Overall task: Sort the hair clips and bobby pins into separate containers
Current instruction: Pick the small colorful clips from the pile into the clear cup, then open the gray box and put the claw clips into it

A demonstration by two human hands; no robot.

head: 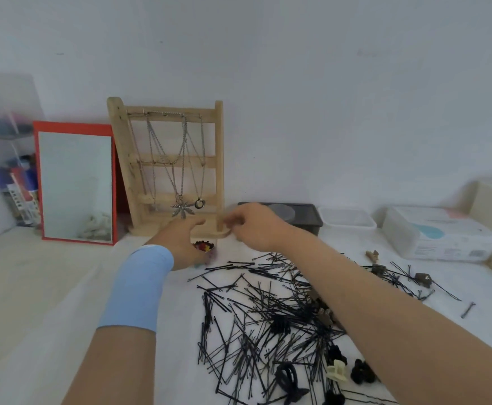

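Bobby pins point(268, 311) heaped near-centre, hair clips point(337, 371) nearest you | light, springy, slippery wire: pinch each pin mid-shank | your left hand point(182, 241) holds small cup point(203, 246) | right hand point(250, 226) fingers bunched, contents blurred, can't tell

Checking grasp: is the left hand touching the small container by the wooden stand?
Cannot tell. Head view: left hand curls round the small container, blur hides contact.

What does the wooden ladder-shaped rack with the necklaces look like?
The pale wooden ladder-shaped rack stands on the white table, close to the white wall. Silver chains hang from its rungs, one with a leaf pendant, one with a ring. The right hand hides part of its base.
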